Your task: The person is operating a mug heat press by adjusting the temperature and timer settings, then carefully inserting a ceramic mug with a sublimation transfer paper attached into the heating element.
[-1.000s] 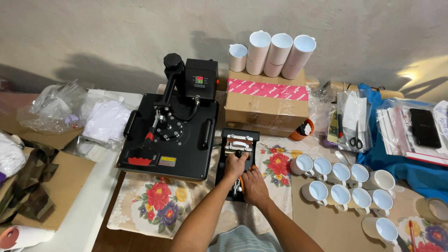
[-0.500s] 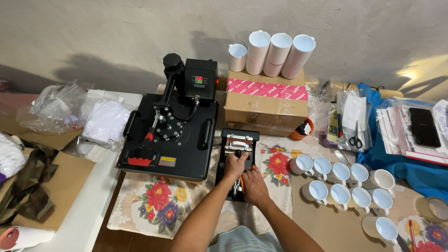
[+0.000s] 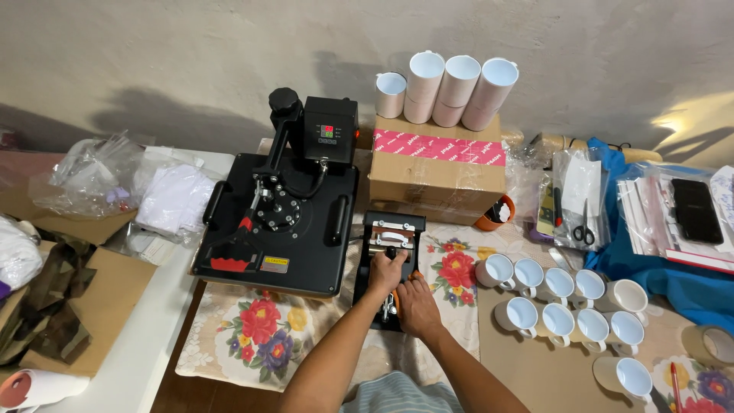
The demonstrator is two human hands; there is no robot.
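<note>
One head-worn camera looks steeply down and forward over the bench (image 3: 138,336) toward the back wall (image 3: 183,61). It sits fairly high, arms entering from the bottom edge.

both hands, left hand (image 3: 386,273) and right hand (image 3: 417,300), rest on the small mug press (image 3: 389,260) beside white mugs (image 3: 562,300).

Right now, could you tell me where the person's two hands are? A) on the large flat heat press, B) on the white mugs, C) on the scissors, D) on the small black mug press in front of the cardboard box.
D: both the left hand and the right hand rest on the small mug press, beside the large heat press.
</note>
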